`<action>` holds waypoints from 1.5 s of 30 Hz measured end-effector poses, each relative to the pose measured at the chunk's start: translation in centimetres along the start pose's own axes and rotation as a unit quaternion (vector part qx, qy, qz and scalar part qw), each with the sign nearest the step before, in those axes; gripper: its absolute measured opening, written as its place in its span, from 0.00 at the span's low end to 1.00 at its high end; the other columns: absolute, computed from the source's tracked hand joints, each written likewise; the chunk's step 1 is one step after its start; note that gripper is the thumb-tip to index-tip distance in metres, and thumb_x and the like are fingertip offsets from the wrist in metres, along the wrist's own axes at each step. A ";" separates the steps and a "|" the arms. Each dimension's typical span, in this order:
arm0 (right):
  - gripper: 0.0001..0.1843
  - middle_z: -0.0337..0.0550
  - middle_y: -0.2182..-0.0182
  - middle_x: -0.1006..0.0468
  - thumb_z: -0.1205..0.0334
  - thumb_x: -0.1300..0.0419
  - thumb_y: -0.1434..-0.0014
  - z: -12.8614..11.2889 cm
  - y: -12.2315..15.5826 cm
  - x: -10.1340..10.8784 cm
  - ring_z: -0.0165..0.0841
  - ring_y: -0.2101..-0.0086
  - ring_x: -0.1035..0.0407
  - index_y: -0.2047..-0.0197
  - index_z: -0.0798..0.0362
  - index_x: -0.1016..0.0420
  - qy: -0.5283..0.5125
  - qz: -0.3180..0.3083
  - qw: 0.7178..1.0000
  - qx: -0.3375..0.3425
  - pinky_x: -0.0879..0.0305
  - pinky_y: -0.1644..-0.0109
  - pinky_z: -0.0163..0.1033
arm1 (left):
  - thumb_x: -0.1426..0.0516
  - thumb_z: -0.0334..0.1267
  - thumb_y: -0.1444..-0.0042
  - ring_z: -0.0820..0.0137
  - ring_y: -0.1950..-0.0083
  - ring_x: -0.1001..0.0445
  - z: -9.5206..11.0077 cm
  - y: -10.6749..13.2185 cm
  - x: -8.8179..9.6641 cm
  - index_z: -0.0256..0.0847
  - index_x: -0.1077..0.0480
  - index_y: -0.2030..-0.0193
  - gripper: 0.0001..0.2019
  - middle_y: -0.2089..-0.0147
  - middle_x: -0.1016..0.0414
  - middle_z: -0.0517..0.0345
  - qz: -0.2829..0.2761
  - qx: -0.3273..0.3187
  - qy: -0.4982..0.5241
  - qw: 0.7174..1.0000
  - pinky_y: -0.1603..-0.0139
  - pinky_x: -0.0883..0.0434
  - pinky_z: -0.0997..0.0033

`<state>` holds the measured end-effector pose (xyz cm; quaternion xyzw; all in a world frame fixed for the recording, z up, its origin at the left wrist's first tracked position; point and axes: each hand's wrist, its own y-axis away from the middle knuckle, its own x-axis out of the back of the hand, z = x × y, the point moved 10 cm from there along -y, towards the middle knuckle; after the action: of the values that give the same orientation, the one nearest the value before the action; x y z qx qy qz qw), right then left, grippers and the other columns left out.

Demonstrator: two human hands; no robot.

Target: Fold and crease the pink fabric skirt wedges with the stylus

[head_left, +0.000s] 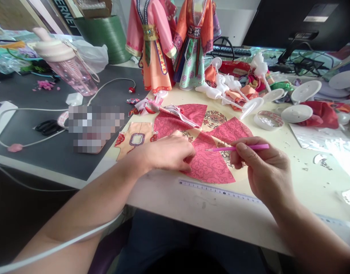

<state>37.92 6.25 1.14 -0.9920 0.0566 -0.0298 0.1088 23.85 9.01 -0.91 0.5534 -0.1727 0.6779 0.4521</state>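
My right hand (pixel 266 167) pinches a pink pencil (pixel 256 147), its tip pointing left just over a red patterned piece of fabric. That round fabric piece (pixel 211 167) has red and cream wedge-shaped panels and lies flat on the cream table. My left hand (pixel 173 152) rests on its left part with curled fingers, pressing it down; the fingertips are partly hidden. A folded strip of red and white cloth (pixel 180 116) lies across the far side. Left of my hand is a small cream garment piece (pixel 137 135) with a dark-bordered square opening. A ruler (pixel 220 190) lies along the near edge.
Two dressed doll figures, one pink (pixel 152 45) and one orange (pixel 193 45), stand at the back. White doll stands (pixel 306 91) and fabric scraps crowd the right. Leftward are a bottle (pixel 69 64), a blurred-out item (pixel 91 127) and a white cable (pixel 29 109).
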 end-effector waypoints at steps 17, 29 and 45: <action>0.04 0.36 0.81 0.29 0.61 0.41 0.41 -0.1 -0.1 -0.1 0.28 0.79 0.36 0.66 0.47 0.24 -0.004 -0.004 1.000 0.005 0.39 0.77 0.36 | 0.39 0.47 0.50 0.70 0.64 0.34 0.1 -0.5 0.0 0.39 0.32 0.76 0.14 0.73 0.29 0.61 0.011 -0.021 0.007 1.000 0.52 0.45 0.64; 0.15 0.43 0.67 0.23 0.74 0.49 0.41 -4.0 4.7 -6.5 0.34 0.65 0.29 0.52 0.51 0.33 0.301 -0.202 0.881 0.304 0.33 0.57 0.47 | 0.48 0.35 0.42 0.74 0.66 0.31 -0.6 0.3 1.2 0.40 0.25 0.68 0.10 0.67 0.23 0.62 0.002 -0.028 0.075 0.997 0.53 0.43 0.68; 0.15 0.48 0.64 0.23 0.73 0.50 0.44 -2.2 6.9 -10.0 0.41 0.54 0.35 0.54 0.54 0.32 0.438 -0.287 0.765 0.374 0.42 0.44 0.59 | 0.42 0.34 0.49 0.68 0.65 0.34 -0.5 0.2 0.9 0.39 0.28 0.76 0.06 0.71 0.28 0.58 -0.019 0.036 -0.057 0.997 0.58 0.42 0.65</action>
<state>27.10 0.28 1.29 -0.7216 -0.2044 -0.5098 0.4214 23.36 9.66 -0.23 0.6107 -0.1630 0.6421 0.4338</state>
